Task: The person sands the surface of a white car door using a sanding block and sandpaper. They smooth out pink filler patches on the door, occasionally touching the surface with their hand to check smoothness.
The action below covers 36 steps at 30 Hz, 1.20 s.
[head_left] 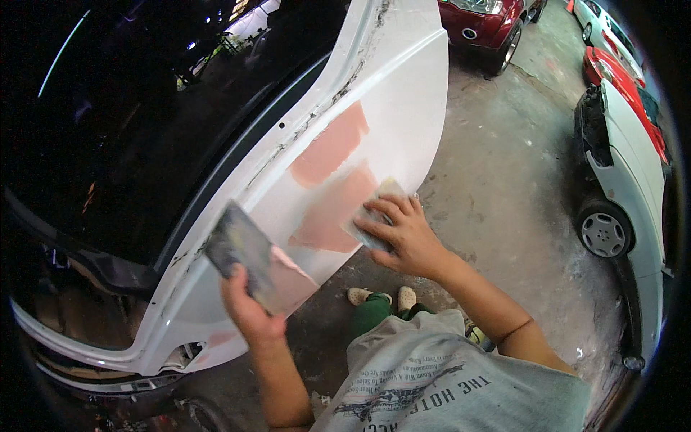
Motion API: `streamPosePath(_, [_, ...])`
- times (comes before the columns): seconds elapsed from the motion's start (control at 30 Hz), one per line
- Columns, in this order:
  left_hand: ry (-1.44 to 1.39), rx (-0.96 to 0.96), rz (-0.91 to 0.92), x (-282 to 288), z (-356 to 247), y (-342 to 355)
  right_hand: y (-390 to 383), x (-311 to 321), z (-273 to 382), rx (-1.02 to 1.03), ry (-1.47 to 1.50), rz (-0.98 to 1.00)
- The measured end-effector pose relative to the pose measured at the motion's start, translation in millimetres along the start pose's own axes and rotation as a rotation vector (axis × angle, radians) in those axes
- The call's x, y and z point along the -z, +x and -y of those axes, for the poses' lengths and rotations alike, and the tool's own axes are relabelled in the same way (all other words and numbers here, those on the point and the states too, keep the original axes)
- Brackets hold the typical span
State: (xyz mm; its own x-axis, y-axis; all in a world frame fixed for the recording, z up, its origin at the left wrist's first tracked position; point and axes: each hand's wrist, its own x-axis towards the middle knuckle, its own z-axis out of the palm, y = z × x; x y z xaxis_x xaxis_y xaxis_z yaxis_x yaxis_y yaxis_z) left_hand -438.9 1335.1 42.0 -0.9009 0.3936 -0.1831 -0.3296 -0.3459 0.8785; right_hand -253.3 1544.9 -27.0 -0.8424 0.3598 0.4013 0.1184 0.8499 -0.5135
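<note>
My left hand [250, 306] grips a dark, flat mixing board [241, 237] by its near edge. Pink body filler [291, 279] covers the board's right end. My right hand [407, 234] presses a thin, pale spreader [367, 222] against the white car panel [407, 93], fingers bent over its back. Two pink filler patches lie on that panel. The upper patch [331, 146] has fairly sharp edges; the lower patch [337, 203] is broader, fades out at its left, and is partly covered by the spreader and my right fingers.
Dark window glass [144, 129] fills the left side. A door handle recess [188, 354] sits at the panel's lower left. Concrete floor [504, 165] stretches to the right. Beyond it stand a dark red vehicle [481, 32], a white car [633, 151] and a bright red car [630, 93].
</note>
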Motion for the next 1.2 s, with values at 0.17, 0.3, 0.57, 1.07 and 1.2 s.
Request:
streamPosePath(0.17, [0.036, -0.165, 0.075, 21, -41, 64, 61, -27, 11, 0.056, -0.169, -0.247])
streamPosePath(0.3, [0.157, -0.195, 0.313, 29, -39, 96, 92, -40, 4, 0.111, -0.216, -0.318])
streamPosePath(0.57, [0.147, -0.163, 0.29, 42, -28, 108, 107, -46, 1, 0.16, -0.237, -0.367])
streamPosePath(1.07, [0.217, -0.181, 0.268, 32, -28, 103, 63, -68, -30, 0.061, -0.281, -0.141])
streamPosePath(1.2, [0.214, -0.183, 0.283, 35, -28, 104, 50, -56, -34, -0.042, -0.181, -0.173])
